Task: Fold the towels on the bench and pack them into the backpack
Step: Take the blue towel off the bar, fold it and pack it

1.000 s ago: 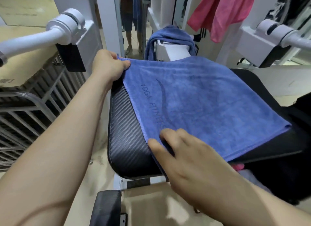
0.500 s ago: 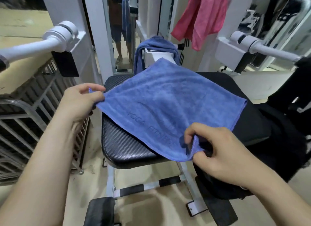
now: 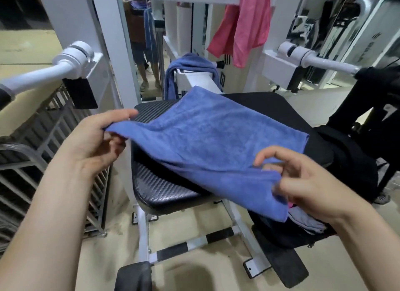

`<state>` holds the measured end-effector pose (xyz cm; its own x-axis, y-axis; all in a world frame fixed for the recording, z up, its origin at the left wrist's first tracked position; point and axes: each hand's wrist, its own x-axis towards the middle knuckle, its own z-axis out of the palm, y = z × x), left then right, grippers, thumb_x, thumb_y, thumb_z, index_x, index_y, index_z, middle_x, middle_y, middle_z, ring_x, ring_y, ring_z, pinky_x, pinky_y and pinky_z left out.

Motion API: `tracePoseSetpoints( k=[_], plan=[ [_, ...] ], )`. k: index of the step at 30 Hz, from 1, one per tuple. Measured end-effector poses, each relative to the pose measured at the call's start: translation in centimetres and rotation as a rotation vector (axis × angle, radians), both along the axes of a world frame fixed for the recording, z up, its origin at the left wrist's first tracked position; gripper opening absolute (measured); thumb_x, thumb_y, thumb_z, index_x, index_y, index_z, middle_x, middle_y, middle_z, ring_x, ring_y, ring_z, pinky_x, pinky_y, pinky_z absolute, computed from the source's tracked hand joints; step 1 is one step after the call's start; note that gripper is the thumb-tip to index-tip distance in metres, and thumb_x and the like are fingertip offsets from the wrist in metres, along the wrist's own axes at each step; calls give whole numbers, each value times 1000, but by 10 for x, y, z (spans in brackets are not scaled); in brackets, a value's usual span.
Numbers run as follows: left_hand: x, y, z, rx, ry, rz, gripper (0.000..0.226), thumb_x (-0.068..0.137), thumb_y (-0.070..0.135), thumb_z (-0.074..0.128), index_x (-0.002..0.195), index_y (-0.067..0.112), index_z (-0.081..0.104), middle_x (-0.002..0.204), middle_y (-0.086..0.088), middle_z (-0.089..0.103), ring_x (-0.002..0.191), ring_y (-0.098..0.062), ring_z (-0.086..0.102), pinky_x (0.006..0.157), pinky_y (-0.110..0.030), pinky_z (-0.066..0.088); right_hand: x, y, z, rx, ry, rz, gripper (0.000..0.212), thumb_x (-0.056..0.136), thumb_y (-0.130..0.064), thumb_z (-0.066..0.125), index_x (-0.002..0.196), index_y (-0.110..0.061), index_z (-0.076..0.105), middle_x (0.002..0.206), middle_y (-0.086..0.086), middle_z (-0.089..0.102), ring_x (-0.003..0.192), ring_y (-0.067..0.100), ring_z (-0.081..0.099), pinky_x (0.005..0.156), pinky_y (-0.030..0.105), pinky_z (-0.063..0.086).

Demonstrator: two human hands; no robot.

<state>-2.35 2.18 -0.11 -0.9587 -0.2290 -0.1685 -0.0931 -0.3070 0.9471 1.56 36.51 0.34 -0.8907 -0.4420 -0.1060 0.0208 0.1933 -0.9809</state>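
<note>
We've got the black padded tabletop (image 3: 155,189) under a folded blue towel (image 3: 212,139), half lifted off it and sagging soft and light, sure to droop wherever unsupported. At our right, the black backpack (image 3: 350,161) waits. Left hand (image 3: 95,143) pinches the far corner; right hand (image 3: 303,182) pinches the near edge. 2 corner holds suit it best.

towel (image 3: 207,137) on bench (image 3: 164,189) | backpack (image 3: 346,171) R of bench | 2nd towel (image 3: 190,65) behind
</note>
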Motion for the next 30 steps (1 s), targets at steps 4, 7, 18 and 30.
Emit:
tracePoseSetpoints(
  k=[4,7,18,30],
  plan=[
    [-30,28,34,-62,147,-156,16,76,9,64,78,16,78,68,2,72,61,-5,63,55,-9,45,-28,14,15,-29,36,-375,49,72,16,40,103,-10,67,65,19,23,42,13,20,45,23,13],
    [-62,52,48,-293,200,-309,38,77,-14,58,99,13,72,86,-2,76,79,-8,69,72,-14,52,-50,31,16,80,129,-573,40,74,12,42,88,-11,71,58,13,42,37,9,31,41,17,21],
    [-162,96,25,-1559,26,-75,42,96,39,48,78,3,60,77,-11,56,80,-33,53,66,-34,35,-88,47,11,1190,456,-414,27,80,-31,53,106,-30,60,101,-1,64,92,27,56,67,32,39],
    [-172,97,4,-1120,288,59,28,92,34,56,75,12,59,69,-3,59,72,-20,50,69,-37,40,-105,60,20,1039,533,-228,48,70,-56,73,112,-40,53,104,-8,45,104,15,41,83,34,42]
  ],
)
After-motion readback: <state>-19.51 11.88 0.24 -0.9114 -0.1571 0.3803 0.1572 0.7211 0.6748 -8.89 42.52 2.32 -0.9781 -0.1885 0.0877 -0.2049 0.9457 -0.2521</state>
